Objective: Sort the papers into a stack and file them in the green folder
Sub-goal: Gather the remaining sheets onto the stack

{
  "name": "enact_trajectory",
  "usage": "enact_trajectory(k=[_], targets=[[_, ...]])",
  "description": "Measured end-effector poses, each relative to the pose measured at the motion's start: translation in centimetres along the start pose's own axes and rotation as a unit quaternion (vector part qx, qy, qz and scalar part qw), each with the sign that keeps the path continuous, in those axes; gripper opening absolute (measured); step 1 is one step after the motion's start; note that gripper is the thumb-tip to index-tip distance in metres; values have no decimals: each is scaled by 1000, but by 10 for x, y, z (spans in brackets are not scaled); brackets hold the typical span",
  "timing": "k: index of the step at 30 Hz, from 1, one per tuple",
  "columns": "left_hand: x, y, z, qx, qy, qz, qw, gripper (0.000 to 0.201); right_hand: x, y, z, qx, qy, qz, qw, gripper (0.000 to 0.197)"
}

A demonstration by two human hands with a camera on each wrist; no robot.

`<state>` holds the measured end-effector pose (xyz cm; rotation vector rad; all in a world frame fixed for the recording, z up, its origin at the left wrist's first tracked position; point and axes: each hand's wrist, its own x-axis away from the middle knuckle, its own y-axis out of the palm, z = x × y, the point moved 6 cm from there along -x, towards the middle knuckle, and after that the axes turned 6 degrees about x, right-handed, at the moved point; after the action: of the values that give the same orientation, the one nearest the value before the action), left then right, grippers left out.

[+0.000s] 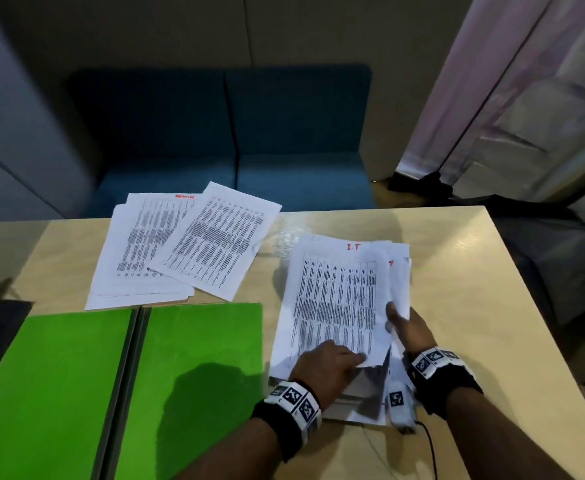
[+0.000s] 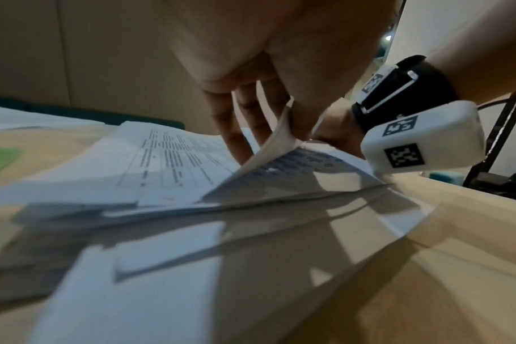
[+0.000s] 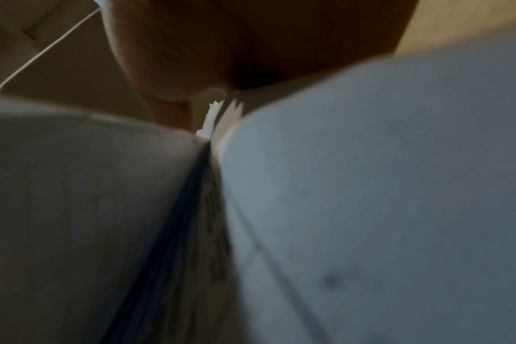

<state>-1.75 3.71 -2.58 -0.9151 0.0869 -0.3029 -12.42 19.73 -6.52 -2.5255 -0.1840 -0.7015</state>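
An open green folder [image 1: 197,341] lies flat at the near left of the table. Right of it sits a loose pile of printed papers [image 1: 400,258]. My left hand [image 1: 332,367] pinches the near corner of the pile's top sheet [image 1: 339,299] and lifts it; the left wrist view shows that corner [image 2: 276,144] curled up against my fingers [image 2: 236,130]. My right hand [image 1: 407,329] grips the pile's right edge, thumb on top. In the right wrist view blurred sheets [image 3: 368,186] fill the frame under my hand [image 3: 177,69]. More printed sheets [image 1: 180,244] lie fanned behind the folder.
The light wooden table [image 1: 457,271] ends at the right, with a drop beyond. A blue sofa [image 1: 235,140] stands behind the far edge. A thin black cable [image 1: 429,445] trails from my right wrist over the near table edge.
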Motion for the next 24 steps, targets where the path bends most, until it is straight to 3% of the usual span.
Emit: enact_trajectory(k=[3, 5, 8, 11, 14, 19, 21, 24], targets=[[-4, 1, 10, 26, 18, -26, 999, 32, -1, 2, 10, -24, 7, 5, 1000, 46], [-4, -4, 4, 11, 26, 20, 999, 44, -1, 0, 11, -13, 1, 13, 1000, 40], [-2, -16, -33, -13, -101, 82, 991, 77, 0, -1, 11, -34, -11, 19, 999, 48], [8, -18, -70, 48, -251, 67, 965, 98, 2, 2, 11, -49, -9, 19, 999, 39], [9, -16, -81, 70, -262, 49, 961, 78, 1, 1, 11, -55, 11, 28, 998, 34], [2, -14, -84, 64, -228, 21, 971, 75, -1, -1, 7, 19, 24, 44, 999, 44], [-5, -27, -88, 44, -202, 36, 978, 70, -3, -3, 8, 65, 17, 59, 996, 46], [-9, -67, -118, 37, -210, 108, 971, 56, -3, -4, 6, 97, 8, 72, 993, 47]])
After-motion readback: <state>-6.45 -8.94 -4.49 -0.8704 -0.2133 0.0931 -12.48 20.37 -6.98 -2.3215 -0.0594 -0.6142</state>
